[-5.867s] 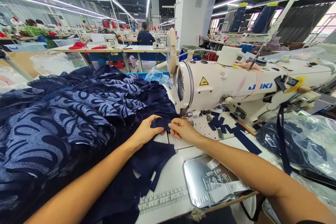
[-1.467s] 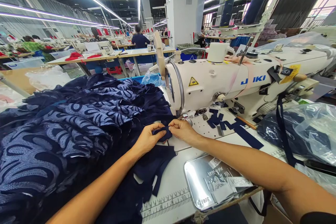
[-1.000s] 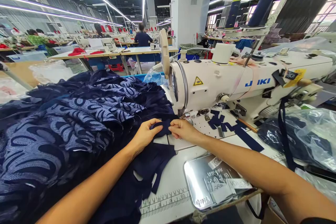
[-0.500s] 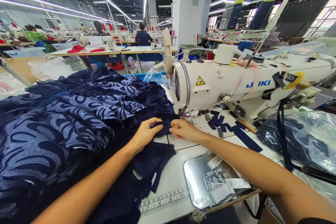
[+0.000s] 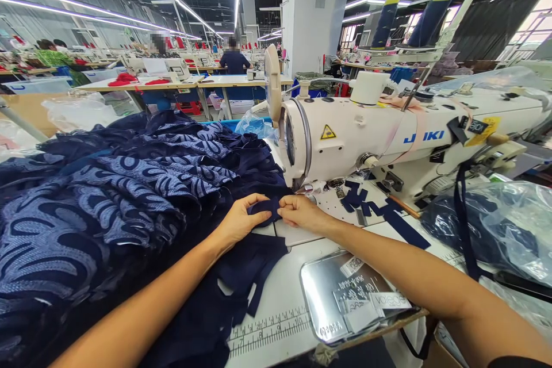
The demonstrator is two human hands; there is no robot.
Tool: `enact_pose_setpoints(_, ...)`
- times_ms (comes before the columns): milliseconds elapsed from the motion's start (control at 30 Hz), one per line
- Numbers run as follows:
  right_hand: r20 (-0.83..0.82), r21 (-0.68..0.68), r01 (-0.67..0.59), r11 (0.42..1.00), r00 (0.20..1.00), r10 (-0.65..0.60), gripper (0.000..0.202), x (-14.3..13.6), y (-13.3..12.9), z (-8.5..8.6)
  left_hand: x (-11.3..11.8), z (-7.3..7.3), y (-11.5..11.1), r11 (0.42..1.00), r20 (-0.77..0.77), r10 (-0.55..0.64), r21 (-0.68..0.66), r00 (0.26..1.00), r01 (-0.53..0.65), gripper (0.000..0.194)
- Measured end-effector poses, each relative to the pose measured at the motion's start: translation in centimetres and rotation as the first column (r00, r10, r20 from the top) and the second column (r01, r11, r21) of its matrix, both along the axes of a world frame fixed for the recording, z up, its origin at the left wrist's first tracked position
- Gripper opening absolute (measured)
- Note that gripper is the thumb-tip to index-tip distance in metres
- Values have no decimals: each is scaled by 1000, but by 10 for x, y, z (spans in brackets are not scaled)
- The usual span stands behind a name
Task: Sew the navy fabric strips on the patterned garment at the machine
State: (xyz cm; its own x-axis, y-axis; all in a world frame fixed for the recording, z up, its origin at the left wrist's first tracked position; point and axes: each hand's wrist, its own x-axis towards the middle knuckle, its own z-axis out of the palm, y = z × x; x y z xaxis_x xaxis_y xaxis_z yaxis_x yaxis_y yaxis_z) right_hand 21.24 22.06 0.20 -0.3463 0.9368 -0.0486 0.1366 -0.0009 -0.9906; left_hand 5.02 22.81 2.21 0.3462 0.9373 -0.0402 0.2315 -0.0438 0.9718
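Fabric pinched by left hand and right hand.

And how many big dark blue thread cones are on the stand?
2: the left cone and the right cone, side by side, up beyond the white sewing machine. Any behind them would be hidden.

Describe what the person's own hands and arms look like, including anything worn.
The left hand and right hand are gloveless, with no ring or watch visible. The left forearm and right forearm are bare. A black edge, possibly a sleeve, shows at the picture's bottom right.
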Motion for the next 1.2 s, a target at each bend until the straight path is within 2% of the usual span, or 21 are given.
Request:
enact_pose_setpoints(133,-17,-5,-3,1000,1000,3,14,0,-1,0,0,-1,1,1000,19,-8,-19,1000,8,34)
enact_pose_setpoints(333,-26,7,10,1000,1000,-9,15,0,-2,1,-1,-2,1,1000,-4,-6,28,1000,6,31)
enact_pose_setpoints(667,-26,11,-50,999,998,51,13,2,1,-2,0,-1,1,999,-47,9,36,999,-7,32)
enact_pose_setpoints(1200,-10,35,-9,999,1000,9,15,2,1,-3,1,0,-3,1000,-6,-10,4,1000,10,31)
